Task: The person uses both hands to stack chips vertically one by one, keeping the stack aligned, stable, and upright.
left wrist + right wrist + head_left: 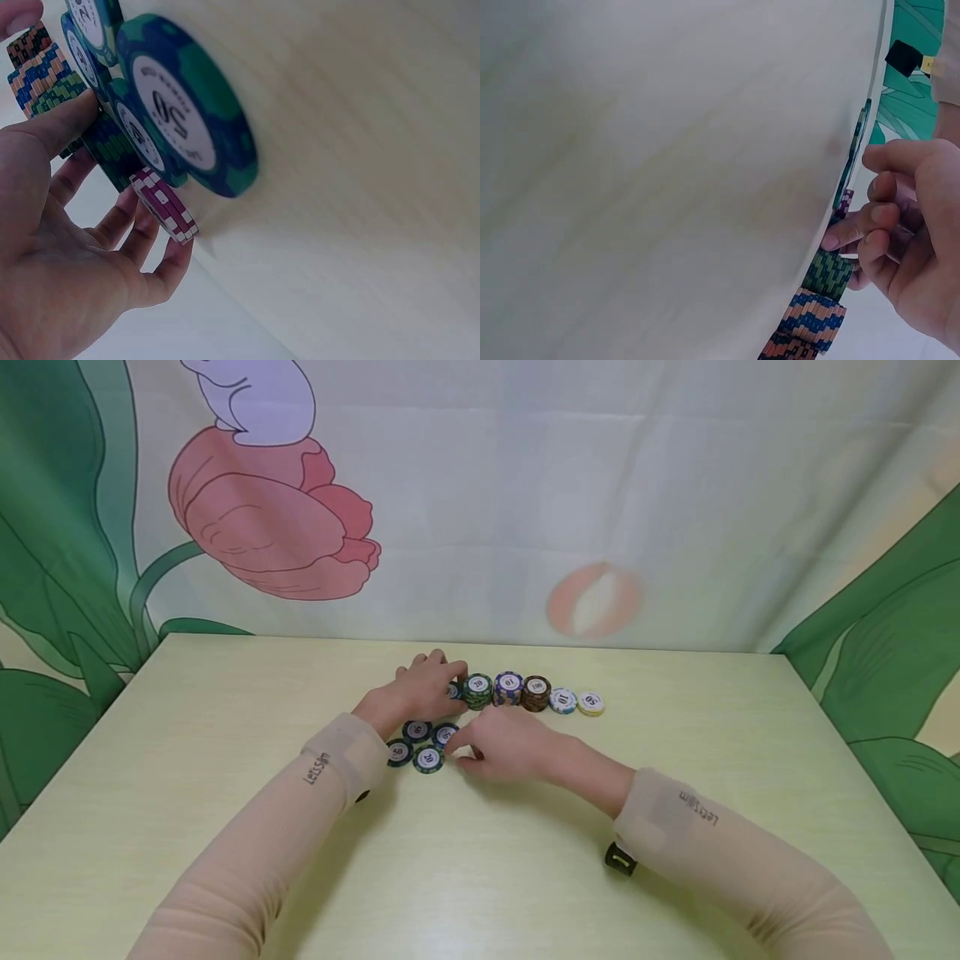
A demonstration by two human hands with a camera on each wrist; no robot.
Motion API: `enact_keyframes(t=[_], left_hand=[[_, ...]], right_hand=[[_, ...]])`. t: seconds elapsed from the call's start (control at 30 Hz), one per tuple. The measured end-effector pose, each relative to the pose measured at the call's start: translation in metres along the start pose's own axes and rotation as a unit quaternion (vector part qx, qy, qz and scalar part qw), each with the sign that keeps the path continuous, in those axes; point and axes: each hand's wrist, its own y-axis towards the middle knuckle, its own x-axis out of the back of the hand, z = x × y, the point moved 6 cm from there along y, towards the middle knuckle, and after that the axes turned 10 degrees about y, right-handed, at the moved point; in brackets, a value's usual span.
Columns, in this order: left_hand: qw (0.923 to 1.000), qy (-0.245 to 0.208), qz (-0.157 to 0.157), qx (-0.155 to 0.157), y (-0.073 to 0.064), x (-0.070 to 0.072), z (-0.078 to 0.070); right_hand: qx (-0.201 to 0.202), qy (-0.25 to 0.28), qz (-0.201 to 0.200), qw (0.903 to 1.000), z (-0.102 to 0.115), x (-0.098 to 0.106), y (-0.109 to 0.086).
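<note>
Our left hand [427,687] grips left of the green stack [477,692]; our right hand [510,745] curves loosely before it.

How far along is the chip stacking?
Partly done, it seems. The green stack, blue-and-orange stack and brown stack already stand side by side. In hand: the left hand holds the blue-green stack, while the right hand is beside the loose chips. Probably left: gathering those four, which lie flat in front; their blue-green edges suggest they belong on that stack.
</note>
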Motion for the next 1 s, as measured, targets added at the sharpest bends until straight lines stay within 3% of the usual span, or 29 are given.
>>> enact_keyframes(t=[0.27, 0.67, 1.0], left_hand=[[1.0, -0.001, 0.004, 0.0, 0.0, 0.0, 0.0], [1.0, 0.003, 0.006, 0.002, 0.001, 0.0, -0.001], [1.0, 0.004, 0.005, 0.004, 0.001, 0.0, -0.001]], right_hand=[[0.019, 0.014, 0.022, 0.9995, 0.003, -0.005, -0.003], [0.044, 0.014, 0.014, 0.9988, 0.002, -0.001, -0.006], [0.005, 0.019, 0.019, 0.9996, -0.012, 0.007, -0.015]])
